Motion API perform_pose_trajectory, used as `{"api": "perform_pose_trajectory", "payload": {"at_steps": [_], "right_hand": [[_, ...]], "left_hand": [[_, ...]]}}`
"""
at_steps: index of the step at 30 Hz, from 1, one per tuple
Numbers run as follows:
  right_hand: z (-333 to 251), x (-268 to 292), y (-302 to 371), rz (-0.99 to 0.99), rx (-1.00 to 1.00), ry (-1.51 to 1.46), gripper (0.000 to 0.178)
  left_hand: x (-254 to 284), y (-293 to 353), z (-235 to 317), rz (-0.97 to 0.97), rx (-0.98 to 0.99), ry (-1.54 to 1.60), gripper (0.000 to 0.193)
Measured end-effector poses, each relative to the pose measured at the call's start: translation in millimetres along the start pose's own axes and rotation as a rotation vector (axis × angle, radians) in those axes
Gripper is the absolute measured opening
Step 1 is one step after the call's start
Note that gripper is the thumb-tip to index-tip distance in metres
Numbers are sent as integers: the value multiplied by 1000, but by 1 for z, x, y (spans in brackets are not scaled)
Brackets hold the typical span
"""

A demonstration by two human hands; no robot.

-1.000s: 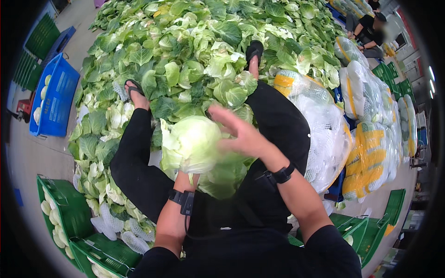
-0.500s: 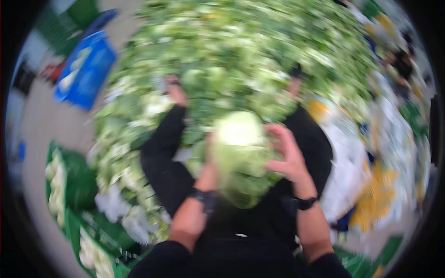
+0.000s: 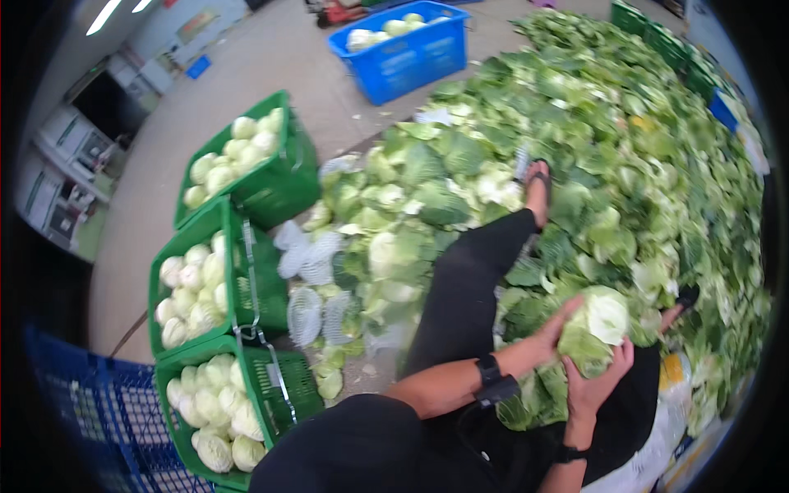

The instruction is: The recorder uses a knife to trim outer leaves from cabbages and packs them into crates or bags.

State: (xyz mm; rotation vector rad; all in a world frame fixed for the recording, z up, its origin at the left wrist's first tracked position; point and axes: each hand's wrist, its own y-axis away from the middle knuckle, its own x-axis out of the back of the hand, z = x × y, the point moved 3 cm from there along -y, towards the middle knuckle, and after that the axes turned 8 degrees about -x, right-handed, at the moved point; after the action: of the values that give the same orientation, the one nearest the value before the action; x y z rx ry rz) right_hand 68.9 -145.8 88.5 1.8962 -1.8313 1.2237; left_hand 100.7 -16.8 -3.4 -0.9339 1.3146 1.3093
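Between my two hands is a head of cabbage (image 3: 606, 316), pale at its top with green outer leaves. My left hand (image 3: 557, 333) is pressed to its left side, its fingers partly hidden behind it. My right hand (image 3: 593, 384) grips it from below and the right, thumb and fingers bent round the leaves. The cabbage is over my lap, above a thick heap of loose cabbage leaves (image 3: 444, 197).
Green crates (image 3: 275, 386) of trimmed cabbages line my left, beside a dark blue lattice crate (image 3: 107, 411). A blue tub (image 3: 411, 70) with cabbages stands farther ahead. White foam net sleeves (image 3: 308, 255) lie by the crates. More green crates (image 3: 666, 45) stand at the far right.
My view has swung left, bringing the row of green crates into full sight. The cabbage stays in both hands, and my right hand's spread fingers have closed on it.
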Motion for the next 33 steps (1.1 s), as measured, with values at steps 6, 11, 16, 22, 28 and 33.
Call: {"api": "perform_pose_trajectory", "payload": {"at_steps": [6,11,16,22,28,33], "right_hand": [[-8,-15,-12,100,131,66,86],[-15,23,-32,118,-185,-60,104],[1,30,-20,-8,-245,-115,98],[0,34,-19,-55,-358,-286,93],[1,47,-11,-132,-433,-353,91],[15,40,-8,-89,-507,-343,91]], "left_hand": [[15,-2,35,52,-162,-213,65],[-20,-1,35,-140,-12,-183,72],[5,-9,25,-62,-2,-237,72],[4,0,32,-89,1,-179,72],[-16,0,26,-273,80,-368,79],[-3,-6,23,-227,50,-350,79]]}}
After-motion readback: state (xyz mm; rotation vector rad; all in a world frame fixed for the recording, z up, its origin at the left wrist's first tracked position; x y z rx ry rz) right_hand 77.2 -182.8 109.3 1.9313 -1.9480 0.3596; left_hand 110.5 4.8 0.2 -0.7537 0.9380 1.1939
